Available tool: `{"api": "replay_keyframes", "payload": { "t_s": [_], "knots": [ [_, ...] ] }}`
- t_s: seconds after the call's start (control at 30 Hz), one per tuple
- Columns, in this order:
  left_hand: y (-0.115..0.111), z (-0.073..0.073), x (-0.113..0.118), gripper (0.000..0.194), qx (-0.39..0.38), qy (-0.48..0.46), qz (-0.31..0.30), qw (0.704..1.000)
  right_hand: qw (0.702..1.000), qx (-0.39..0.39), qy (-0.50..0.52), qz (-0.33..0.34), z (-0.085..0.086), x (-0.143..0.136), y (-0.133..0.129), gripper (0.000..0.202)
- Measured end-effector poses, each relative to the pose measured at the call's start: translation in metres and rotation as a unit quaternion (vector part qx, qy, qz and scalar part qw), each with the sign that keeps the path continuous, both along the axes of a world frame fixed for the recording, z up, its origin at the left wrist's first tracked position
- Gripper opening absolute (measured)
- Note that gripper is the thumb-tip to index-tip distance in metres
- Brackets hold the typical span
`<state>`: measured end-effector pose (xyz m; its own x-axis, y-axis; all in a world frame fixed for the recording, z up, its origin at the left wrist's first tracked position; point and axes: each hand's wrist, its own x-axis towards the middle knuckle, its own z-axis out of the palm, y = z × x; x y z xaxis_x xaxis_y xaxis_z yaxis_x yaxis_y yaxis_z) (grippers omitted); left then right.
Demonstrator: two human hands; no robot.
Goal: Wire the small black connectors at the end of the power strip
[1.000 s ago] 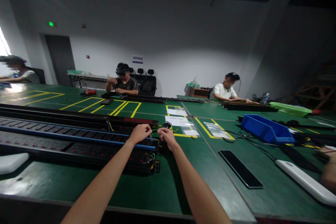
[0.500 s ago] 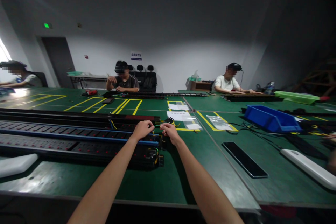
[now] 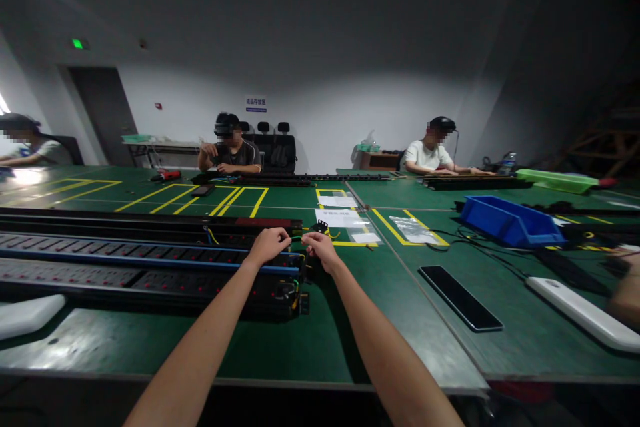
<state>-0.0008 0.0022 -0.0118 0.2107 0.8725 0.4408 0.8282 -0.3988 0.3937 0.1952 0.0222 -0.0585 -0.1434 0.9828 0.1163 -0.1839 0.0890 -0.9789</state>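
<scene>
A short green-yellow wire stretches between my two hands, above the right end of several long black socket strips. My left hand pinches the wire at its left side, over the strip with the blue edge. At the wire's other side, my right hand has its thumb and forefinger closed on it. A small black end piece with yellow wire lies just behind my right hand. More loose wires show at the near strip's end. My fingers cover the wire's tips.
On the right lie a phone, a white power bank-like case and a blue bin among black cables. Bagged papers lie beyond my hands. Co-workers sit across the green table; another person's hand is at the right edge.
The whole view has shifted slightly left and up. Both hands keep their pinch on the wire, in nearly the same pose over the strip ends.
</scene>
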Motion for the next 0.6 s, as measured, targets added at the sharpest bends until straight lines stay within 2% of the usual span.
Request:
{"api": "replay_keyframes", "payload": {
  "t_s": [0.6],
  "knots": [
    [-0.0037,0.0033,0.0002,0.025,-0.007,0.003,0.001,1.000,1.000,0.002,-0.006,-0.007,0.0035,-0.0010,-0.0040,0.033]
  ]
}}
